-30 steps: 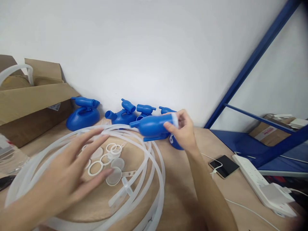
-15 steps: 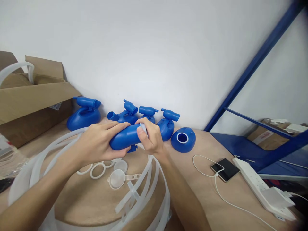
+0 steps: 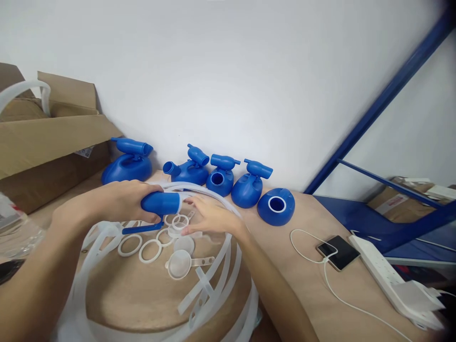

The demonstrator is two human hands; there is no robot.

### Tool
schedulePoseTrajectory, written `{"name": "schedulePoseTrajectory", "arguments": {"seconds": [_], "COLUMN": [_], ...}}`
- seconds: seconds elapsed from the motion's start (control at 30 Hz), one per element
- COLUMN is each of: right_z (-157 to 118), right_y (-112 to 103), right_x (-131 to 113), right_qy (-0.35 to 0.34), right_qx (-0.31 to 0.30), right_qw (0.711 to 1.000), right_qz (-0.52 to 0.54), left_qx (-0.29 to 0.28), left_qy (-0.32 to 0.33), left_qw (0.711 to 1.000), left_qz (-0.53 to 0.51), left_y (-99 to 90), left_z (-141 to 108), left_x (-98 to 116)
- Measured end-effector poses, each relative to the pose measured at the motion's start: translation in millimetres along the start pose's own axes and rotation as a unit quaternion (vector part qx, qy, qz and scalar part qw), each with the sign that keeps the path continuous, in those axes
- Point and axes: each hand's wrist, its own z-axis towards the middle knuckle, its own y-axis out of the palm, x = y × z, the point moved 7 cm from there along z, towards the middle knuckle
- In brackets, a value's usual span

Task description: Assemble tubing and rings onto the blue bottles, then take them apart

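Note:
My left hand [image 3: 131,202] is wrapped round a blue plastic tube-shaped piece [image 3: 162,203]. Its right end has a white rim, and a thin blue strip sticks out below it. My right hand [image 3: 215,216] is just right of that end, thumb and fingers apart, over small translucent parts. At its fingertips lies a white ring [image 3: 180,222]; whether they touch it I cannot tell. Nearer me are another white ring [image 3: 150,251] and a translucent round cap with a strap [image 3: 179,264]. A coil of translucent tubing [image 3: 223,266] surrounds these parts.
Several blue plastic bottles [image 3: 246,191] line the wall. One blue bottle with a white-ringed mouth [image 3: 276,213] is at their right end. An opened cardboard box [image 3: 53,147] is at left. A phone [image 3: 338,252], white cable and power strip [image 3: 388,280] lie right.
My right hand has let go of the blue piece and moved down to the small white parts. My left hand has carried the piece left, and its blue strip now shows.

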Motion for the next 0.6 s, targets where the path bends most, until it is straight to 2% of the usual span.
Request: {"name": "schedulePoseTrajectory", "arguments": {"seconds": [0.1, 0.17, 0.23, 0.33, 0.43, 0.5, 0.6], "right_z": [7, 10, 11, 4, -9, -15, -12], "right_y": [1, -1, -3, -12, -31, -39, -25], "right_x": [-7, -12, -15, -18, -19, -17, -13], "right_qy": [-0.011, -0.033, -0.060, -0.096, -0.125, -0.125, -0.105], "right_qx": [0.098, 0.137, 0.132, 0.090, 0.089, 0.097, 0.034], "right_qw": [0.990, 0.973, 0.961, 0.955, 0.952, 0.962, 0.991], "right_qz": [0.104, 0.181, 0.236, 0.264, 0.266, 0.221, 0.079], "left_qx": [-0.006, -0.002, -0.009, -0.038, -0.035, -0.013, 0.001], "left_qy": [0.032, 0.050, 0.068, 0.098, 0.101, 0.080, 0.022], "left_qw": [0.999, 0.998, 0.996, 0.991, 0.988, 0.990, 0.997], "left_qz": [-0.024, -0.042, -0.057, -0.086, -0.115, -0.112, -0.073], "left_y": [-3.0, -9.6, -15.9, -23.1, -30.6, -34.0, -31.0], "left_z": [0, -2, -6, -12, -17, -18, -15], "left_x": [11, 21, 29, 34, 26, 15, 0]}}
